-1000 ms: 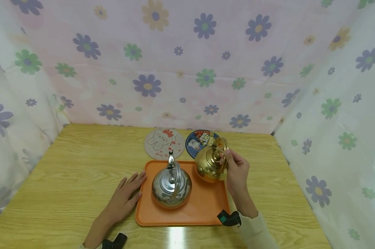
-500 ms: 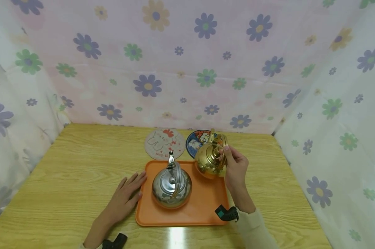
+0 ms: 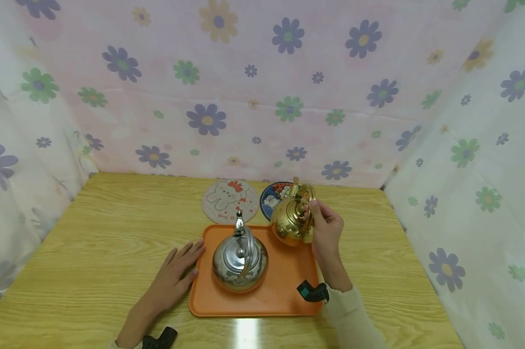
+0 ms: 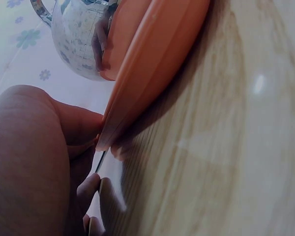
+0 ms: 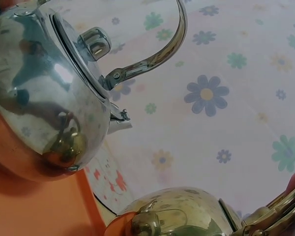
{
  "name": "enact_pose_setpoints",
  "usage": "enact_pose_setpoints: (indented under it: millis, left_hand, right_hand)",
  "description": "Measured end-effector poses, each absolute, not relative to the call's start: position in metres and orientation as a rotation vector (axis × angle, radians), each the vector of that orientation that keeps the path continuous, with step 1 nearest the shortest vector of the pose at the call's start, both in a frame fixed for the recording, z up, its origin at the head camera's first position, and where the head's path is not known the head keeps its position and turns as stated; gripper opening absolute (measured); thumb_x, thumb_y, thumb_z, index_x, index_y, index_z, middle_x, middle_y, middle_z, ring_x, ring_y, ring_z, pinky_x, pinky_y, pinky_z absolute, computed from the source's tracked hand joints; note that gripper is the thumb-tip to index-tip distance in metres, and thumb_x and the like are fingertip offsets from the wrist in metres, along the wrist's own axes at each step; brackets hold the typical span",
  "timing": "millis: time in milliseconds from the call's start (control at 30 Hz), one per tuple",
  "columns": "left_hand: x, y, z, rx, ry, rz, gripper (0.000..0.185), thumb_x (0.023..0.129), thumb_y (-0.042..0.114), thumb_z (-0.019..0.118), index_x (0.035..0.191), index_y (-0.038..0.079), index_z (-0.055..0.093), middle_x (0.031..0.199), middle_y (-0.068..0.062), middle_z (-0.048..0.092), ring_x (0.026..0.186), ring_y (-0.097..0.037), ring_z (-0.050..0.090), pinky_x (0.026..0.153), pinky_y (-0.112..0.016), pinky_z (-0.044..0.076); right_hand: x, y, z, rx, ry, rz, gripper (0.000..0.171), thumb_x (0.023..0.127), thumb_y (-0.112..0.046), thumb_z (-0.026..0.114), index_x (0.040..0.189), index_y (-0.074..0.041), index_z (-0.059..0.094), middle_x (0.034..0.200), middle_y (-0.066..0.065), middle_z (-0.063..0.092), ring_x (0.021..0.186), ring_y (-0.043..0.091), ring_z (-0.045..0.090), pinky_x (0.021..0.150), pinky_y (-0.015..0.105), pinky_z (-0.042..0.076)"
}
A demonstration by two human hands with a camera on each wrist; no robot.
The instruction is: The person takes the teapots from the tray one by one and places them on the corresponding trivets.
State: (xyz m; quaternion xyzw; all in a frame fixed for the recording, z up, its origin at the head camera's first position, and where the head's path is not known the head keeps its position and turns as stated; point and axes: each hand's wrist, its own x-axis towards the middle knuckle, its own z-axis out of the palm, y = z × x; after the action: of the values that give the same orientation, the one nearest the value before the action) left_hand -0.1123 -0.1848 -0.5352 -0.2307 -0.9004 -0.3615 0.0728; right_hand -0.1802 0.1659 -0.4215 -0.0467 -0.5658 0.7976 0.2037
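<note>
A wooden table (image 3: 92, 252) fills the lower half of the head view, closed in on three sides by pale cloth printed with purple, green and yellow flowers (image 3: 262, 87). At lower centre lies an orange tray (image 3: 288, 286). On its left half stands a silver kettle (image 3: 240, 259), upright, handle raised and spout pointing toward the back cloth.

Right of it, over the tray's far right corner, the right hand (image 3: 328, 230) holds a gold kettle (image 3: 290, 220) by the handle, fingers curled round it. The kettle is tilted slightly and appears to be lifted clear of the tray. In the right wrist view its gold body shows at the bottom edge below the silver kettle.

The left hand (image 3: 177, 276) lies flat on the table at the tray's left edge, fingers straight and loosely spread, fingertips touching the rim; the left wrist view shows the rim against the hand.

Behind the tray lie two round mats: a pale one with a cartoon animal and a red bow (image 3: 230, 199), and a blue one with a cartoon figure (image 3: 274, 196), partly hidden by the gold kettle. The small red marks on the pale mat are too small to read.
</note>
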Motion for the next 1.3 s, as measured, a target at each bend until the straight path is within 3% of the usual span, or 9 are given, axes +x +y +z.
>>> enact_pose_setpoints:
  millis: [67, 133, 300, 400, 633, 833, 1133, 1300]
  left_hand:
    - [-0.112, -0.185, -0.535, -0.689, -2.706, -1.084, 0.05, 0.104, 0.018, 0.057, 0.152, 0.006, 0.049, 0.158, -0.012, 0.045, 0.146, -0.044, 0.035, 0.124, -0.053, 0.011]
    - [-0.112, -0.185, -0.535, -0.684, -2.714, -1.088, 0.05, 0.104, 0.019, 0.057, 0.152, 0.006, 0.049, 0.158, -0.012, 0.045, 0.147, -0.044, 0.035, 0.125, -0.051, 0.009]
    - [-0.112, -0.186, -0.536, -0.675, -2.73, -1.093, 0.05, 0.104, 0.019, 0.057, 0.152, 0.007, 0.049, 0.159, -0.011, 0.044, 0.147, -0.044, 0.034, 0.127, -0.043, 0.004]
    - [-0.112, -0.186, -0.537, -0.677, -2.724, -1.079, 0.05, 0.104, 0.018, 0.057, 0.152, 0.006, 0.049, 0.158, -0.011, 0.045, 0.147, -0.044, 0.035, 0.127, -0.04, 0.003]
    - [-0.112, -0.184, -0.535, -0.679, -2.711, -1.075, 0.05, 0.104, 0.017, 0.057, 0.152, 0.007, 0.049, 0.158, -0.011, 0.045, 0.146, -0.044, 0.036, 0.127, -0.037, 0.002]
    - [-0.112, -0.185, -0.536, -0.683, -2.716, -1.065, 0.05, 0.104, 0.017, 0.057, 0.152, 0.007, 0.049, 0.158, -0.012, 0.045, 0.146, -0.044, 0.036, 0.127, -0.036, 0.002]
    - [-0.112, -0.185, -0.534, -0.695, -2.685, -1.056, 0.049, 0.103, 0.016, 0.058, 0.151, 0.007, 0.051, 0.156, -0.012, 0.047, 0.144, -0.045, 0.038, 0.125, -0.046, 0.009]
    - [-0.112, -0.184, -0.534, -0.7, -2.659, -1.039, 0.05, 0.102, 0.016, 0.059, 0.15, 0.008, 0.052, 0.156, -0.011, 0.048, 0.144, -0.043, 0.039, 0.125, -0.044, 0.011]
  right_hand:
    - [-0.183, 0.165, -0.422, -0.116, -1.564, 2.231, 0.016, 0.099, -0.006, 0.065, 0.099, -0.008, 0.08, 0.079, -0.001, 0.077, 0.069, 0.009, 0.069, 0.063, 0.019, 0.055]
    - [-0.185, 0.165, -0.422, -0.096, -1.564, 2.229, 0.015, 0.099, -0.006, 0.065, 0.098, -0.007, 0.08, 0.081, -0.001, 0.077, 0.071, 0.009, 0.07, 0.063, 0.02, 0.056]
    - [-0.19, 0.164, -0.423, -0.098, -1.589, 2.219, 0.025, 0.099, -0.008, 0.066, 0.111, 0.013, 0.072, 0.076, 0.0, 0.076, 0.067, 0.01, 0.068, 0.062, 0.02, 0.056]
    - [-0.193, 0.164, -0.422, -0.107, -1.607, 2.212, 0.03, 0.1, -0.008, 0.065, 0.114, 0.018, 0.069, 0.074, 0.001, 0.075, 0.065, 0.01, 0.067, 0.062, 0.021, 0.056]
    - [-0.198, 0.165, -0.423, -0.107, -1.666, 2.173, 0.033, 0.101, -0.01, 0.064, 0.12, 0.017, 0.067, 0.081, -0.002, 0.077, 0.079, 0.011, 0.07, 0.069, 0.019, 0.056]
    - [-0.203, 0.164, -0.424, -0.113, -1.631, 2.186, 0.032, 0.1, -0.009, 0.064, 0.119, 0.017, 0.067, 0.078, 0.003, 0.076, 0.07, 0.012, 0.068, 0.065, 0.021, 0.057]
    - [-0.209, 0.161, -0.423, -0.124, -1.604, 2.211, 0.034, 0.101, -0.008, 0.063, 0.122, 0.019, 0.064, 0.076, -0.001, 0.075, 0.069, 0.009, 0.069, 0.063, 0.019, 0.056]
    - [-0.211, 0.162, -0.423, -0.119, -1.609, 2.201, 0.035, 0.101, -0.01, 0.064, 0.121, 0.018, 0.066, 0.077, 0.001, 0.076, 0.068, 0.01, 0.068, 0.064, 0.02, 0.056]
